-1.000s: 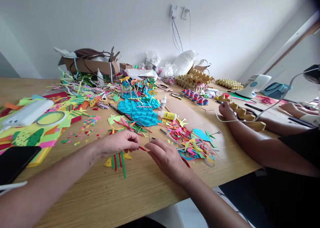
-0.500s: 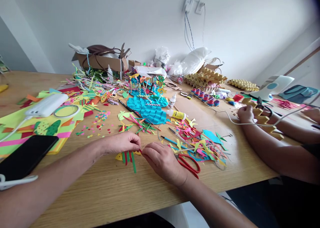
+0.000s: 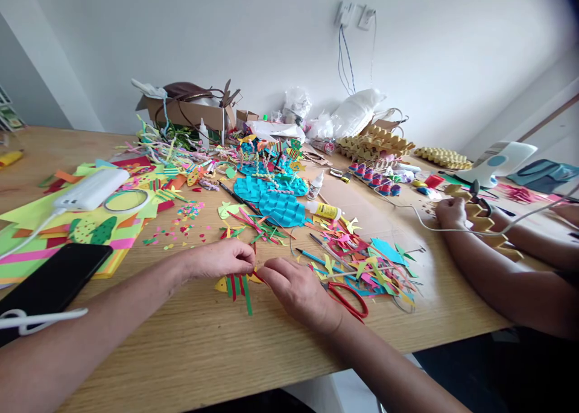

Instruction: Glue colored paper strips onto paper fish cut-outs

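Note:
Both my hands are over the table's front part, fingertips a short gap apart. My left hand is closed in a pinch on a thin red paper strip, whose end shows above the fingertips. My right hand is also closed, with a bit of red paper at its fingertips. Just below them lies a yellow paper fish with red and green strips across its body, one green strip hanging longer. My fingers hide part of the fish. Red-handled scissors lie beside my right wrist.
Paper scraps, a glue stick, a white glue bottle and a scaly blue paper piece lie beyond my hands. At left are a phone and a power bank. A co-worker's hands hold an egg-carton piece at right.
The view has shifted slightly, so things sit a little further right. My hands have drawn slightly apart, and a red strip end now shows above my left fingertips.

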{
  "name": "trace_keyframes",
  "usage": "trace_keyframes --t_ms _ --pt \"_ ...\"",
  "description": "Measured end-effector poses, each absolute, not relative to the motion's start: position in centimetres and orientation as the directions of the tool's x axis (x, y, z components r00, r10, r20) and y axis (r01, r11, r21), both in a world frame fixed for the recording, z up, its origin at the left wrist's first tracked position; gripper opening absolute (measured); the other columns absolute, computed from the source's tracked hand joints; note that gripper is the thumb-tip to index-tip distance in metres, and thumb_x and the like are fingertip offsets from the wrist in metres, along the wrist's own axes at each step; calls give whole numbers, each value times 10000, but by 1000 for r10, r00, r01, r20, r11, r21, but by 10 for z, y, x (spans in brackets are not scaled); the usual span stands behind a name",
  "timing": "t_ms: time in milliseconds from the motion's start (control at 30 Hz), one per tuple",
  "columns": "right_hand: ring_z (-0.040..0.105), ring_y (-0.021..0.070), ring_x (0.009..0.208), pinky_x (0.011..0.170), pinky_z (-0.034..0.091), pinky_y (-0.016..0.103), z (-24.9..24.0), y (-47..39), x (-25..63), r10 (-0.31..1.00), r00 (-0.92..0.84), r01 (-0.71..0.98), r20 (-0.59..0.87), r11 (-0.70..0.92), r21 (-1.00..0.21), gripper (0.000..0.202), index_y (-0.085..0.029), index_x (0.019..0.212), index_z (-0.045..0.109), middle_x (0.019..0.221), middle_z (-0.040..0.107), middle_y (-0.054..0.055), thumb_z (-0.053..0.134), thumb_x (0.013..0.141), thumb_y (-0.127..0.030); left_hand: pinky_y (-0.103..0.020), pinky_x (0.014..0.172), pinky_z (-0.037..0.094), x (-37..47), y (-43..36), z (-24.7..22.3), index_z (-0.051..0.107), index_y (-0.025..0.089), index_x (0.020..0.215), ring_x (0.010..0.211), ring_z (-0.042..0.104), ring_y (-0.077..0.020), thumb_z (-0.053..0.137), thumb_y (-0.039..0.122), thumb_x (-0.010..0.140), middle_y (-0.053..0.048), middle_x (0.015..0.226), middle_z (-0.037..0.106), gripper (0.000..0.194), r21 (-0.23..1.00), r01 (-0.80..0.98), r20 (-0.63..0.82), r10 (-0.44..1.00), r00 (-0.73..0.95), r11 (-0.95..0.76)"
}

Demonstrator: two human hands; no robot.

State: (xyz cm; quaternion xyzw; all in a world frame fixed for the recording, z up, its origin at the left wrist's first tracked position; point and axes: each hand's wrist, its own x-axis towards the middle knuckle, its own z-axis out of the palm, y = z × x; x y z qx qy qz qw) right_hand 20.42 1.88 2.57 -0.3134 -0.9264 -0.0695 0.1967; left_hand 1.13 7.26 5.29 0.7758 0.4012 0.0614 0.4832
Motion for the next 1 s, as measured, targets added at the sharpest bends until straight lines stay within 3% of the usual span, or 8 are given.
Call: trace_keyframes --t_ms 167,433,700,1000 --pt "507 143 683 584 395 248 27 22 203 484 -769 557 418 828 66 252 -164 907 569 790 579 49 317 922 -151 -194 483 302 14 73 55 544 168 562 537 431 -110 494 237 636 44 537 478 113 793 565 -281 684 673 -230" --pt "562 123 667 584 406 221 15 19 195 603 -614 626 510 765 -150 242 -149 813 611 733 610 51 394 910 -195 -185 518 332 16 76 40 584 154 582 563 467 -108 487 175 632 39 567 531 110 766 572 -207 730 652 -294" --pt "571 124 707 636 435 213 11 14 188 719 -567 651 401 690 -316 199 -172 824 626 783 618 48 436 880 -184 -192 543 356 15 73 29 592 159 586 613 497 -125 520 176 632 26 597 561 87 724 604 -126 797 590 -333" --pt "556 135 724 648 431 218 5 15 182 743 -561 670 365 667 -327 138 -172 805 619 782 605 40 489 852 -181 -220 578 364 12 70 26 589 171 599 641 505 -138 469 171 704 14 635 562 160 676 600 -55 783 619 -427"
